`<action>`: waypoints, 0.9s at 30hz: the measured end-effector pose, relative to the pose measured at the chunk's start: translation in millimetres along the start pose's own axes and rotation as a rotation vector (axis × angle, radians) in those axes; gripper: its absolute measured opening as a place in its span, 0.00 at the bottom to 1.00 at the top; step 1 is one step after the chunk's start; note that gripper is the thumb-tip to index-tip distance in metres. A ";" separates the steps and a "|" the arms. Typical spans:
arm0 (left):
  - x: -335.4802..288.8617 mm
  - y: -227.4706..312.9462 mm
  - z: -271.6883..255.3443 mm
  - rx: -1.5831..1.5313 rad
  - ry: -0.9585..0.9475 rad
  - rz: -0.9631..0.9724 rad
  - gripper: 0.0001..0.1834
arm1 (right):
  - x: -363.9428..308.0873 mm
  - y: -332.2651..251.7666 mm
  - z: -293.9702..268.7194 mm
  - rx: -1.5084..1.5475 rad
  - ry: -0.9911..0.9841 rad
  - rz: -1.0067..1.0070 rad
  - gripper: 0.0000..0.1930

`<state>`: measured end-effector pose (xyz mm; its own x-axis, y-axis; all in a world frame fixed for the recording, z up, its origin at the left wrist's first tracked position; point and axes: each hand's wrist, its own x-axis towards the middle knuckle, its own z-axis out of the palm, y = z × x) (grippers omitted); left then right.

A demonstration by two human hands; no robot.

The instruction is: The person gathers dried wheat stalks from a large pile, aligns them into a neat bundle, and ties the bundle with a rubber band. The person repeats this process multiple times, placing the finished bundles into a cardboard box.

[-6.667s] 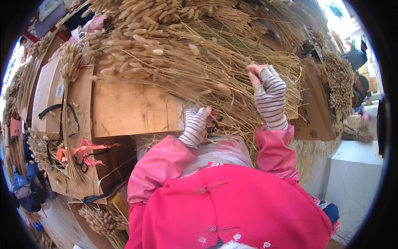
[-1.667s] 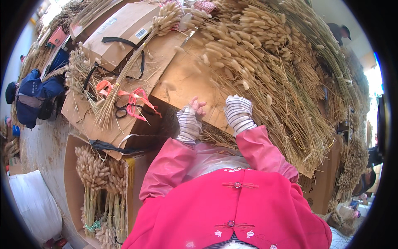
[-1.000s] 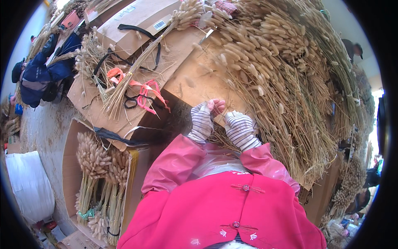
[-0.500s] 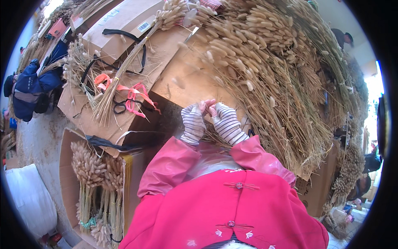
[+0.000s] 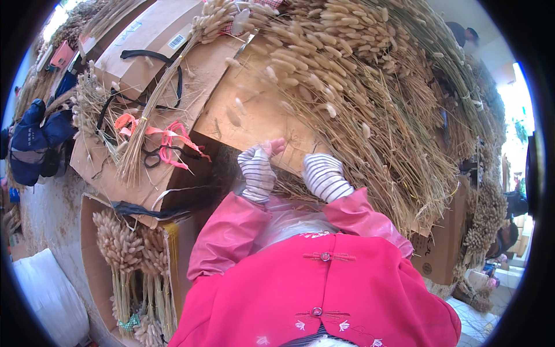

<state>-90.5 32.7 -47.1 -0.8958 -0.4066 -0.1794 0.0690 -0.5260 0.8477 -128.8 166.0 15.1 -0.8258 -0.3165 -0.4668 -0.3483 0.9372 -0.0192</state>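
My left hand (image 5: 258,169), in a striped fingerless glove, is over the near edge of a bare cardboard surface (image 5: 248,115). Its fingertips stretch out with nothing visible in them. Apart from it, to the right, my right hand (image 5: 325,175) wears the same kind of glove; its fingers are turned down and hidden by the glove. Close beside the right hand lies a large heap of dried bunny-tail grass (image 5: 370,139), fluffy heads at the far side and stalks toward me. A few loose stalk bits (image 5: 295,137) lie on the cardboard between the hands.
At left, a tied bunch of the grass (image 5: 151,118) lies across a cardboard box (image 5: 104,168), with pink ribbons (image 5: 173,141) and black strips. An open carton (image 5: 92,254) below holds upright bunches. A white roll (image 5: 49,295) stands at lower left. A person in dark blue (image 5: 34,144) is at far left.
My hands, whose fingertips met half a second ago, have come apart, the left to the left and the right slightly to the right. The whole view has shifted slightly.
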 end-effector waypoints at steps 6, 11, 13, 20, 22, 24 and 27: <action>2.2 -5.3 0.7 -0.229 0.016 -0.136 0.15 | -7.7 29.3 -23.5 0.082 0.412 -0.068 0.14; 2.8 -3.5 2.7 -0.348 -0.022 -0.167 0.14 | 33.3 35.5 -23.8 -0.045 0.785 -0.056 0.15; 3.2 -3.8 1.9 -0.389 -0.006 -0.190 0.14 | 39.5 40.0 -18.0 -0.073 0.750 -0.030 0.15; 7.2 -10.2 -0.1 -0.408 -0.071 -0.155 0.15 | 29.3 38.7 -8.1 0.087 1.038 -0.255 0.08; 7.7 -9.8 -1.6 -0.408 -0.065 -0.158 0.14 | 21.3 33.5 -7.0 0.101 1.045 -0.352 0.06; 8.1 -9.0 -2.0 -0.421 -0.062 -0.144 0.12 | 12.7 27.9 -4.1 0.105 1.026 -0.457 0.08; 7.9 -7.0 -3.1 -0.390 -0.015 -0.158 0.14 | 4.2 20.4 2.7 0.108 0.947 -0.539 0.13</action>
<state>-96.7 30.9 -56.0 -0.9149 -0.2888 -0.2821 0.0889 -0.8257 0.5571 -138.2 184.1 10.4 -0.5994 -0.6299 0.4939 -0.7635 0.6353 -0.1163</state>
